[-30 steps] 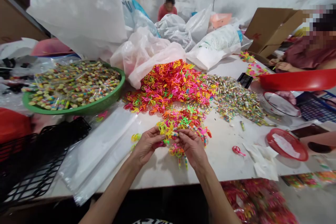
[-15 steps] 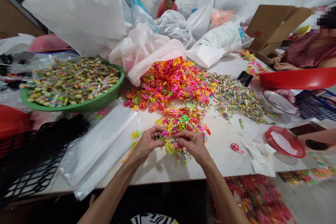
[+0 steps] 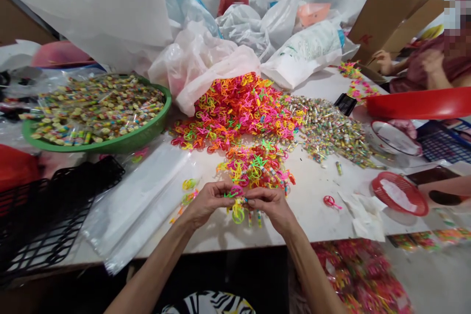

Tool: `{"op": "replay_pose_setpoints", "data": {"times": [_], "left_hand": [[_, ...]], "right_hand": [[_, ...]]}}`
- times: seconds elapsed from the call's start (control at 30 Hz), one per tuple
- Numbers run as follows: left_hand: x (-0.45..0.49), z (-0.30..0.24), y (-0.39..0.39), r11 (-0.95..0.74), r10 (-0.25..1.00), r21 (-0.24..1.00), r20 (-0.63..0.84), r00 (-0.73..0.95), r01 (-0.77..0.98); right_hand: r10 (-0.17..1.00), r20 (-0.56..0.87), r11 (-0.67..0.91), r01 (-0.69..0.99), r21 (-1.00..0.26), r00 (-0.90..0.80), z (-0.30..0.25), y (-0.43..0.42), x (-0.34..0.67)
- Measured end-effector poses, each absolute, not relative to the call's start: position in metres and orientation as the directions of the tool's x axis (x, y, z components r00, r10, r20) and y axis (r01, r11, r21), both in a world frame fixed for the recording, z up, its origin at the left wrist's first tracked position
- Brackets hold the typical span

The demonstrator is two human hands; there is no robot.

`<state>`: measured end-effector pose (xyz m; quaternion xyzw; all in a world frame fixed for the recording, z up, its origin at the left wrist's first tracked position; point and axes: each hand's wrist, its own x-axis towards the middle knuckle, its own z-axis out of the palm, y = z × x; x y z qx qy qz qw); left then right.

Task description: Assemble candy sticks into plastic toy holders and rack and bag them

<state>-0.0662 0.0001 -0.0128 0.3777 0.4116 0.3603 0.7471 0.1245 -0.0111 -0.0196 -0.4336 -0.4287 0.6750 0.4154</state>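
Right at the white table [image 3: 309, 206]'s near edge, the left hand [image 3: 204, 203] pinches a magenta plastic ring [image 3: 236, 191] that could slip if the right hand [image 3: 273, 207], grip unclear, tugs!

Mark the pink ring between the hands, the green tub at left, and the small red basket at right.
Pink ring [image 3: 236, 190], head view: middle of its loop.
Green tub [image 3: 156, 121], head view: its outer wall, right side.
Red basket [image 3: 415, 187], head view: bare inner wall.
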Motion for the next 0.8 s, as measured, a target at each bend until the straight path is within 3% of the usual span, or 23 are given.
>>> {"op": "replay_pose_setpoints", "data": {"times": [0.1, 0.27, 0.43, 0.57, 0.8], "left_hand": [[-0.062, -0.017, -0.001, 0.451, 0.863, 0.860, -0.352, 0.361, -0.239], [-0.063, -0.016, 0.000, 0.417, 0.874, 0.888, -0.333, 0.354, -0.194], [-0.067, -0.008, 0.002, 0.480, 0.832, 0.836, -0.338, 0.439, -0.266], [-0.065, -0.011, 0.001, 0.484, 0.825, 0.836, -0.338, 0.453, -0.258], [-0.061, -0.019, -0.001, 0.374, 0.871, 0.923, -0.316, 0.375, -0.090]], "right_hand": [[0.948, -0.208, -0.251, -0.164, -0.954, -0.240, -0.021, -0.016, 0.123], [0.990, -0.013, -0.014, -0.007, -1.000, -0.141, -0.010, -0.025, 0.118], [0.970, -0.161, -0.195, -0.184, -0.963, -0.185, -0.001, -0.025, 0.121], [0.968, -0.172, -0.209, -0.209, -0.955, -0.183, -0.006, -0.024, 0.122], [0.991, 0.081, 0.093, 0.112, -0.989, -0.110, -0.004, -0.030, 0.111]]}}
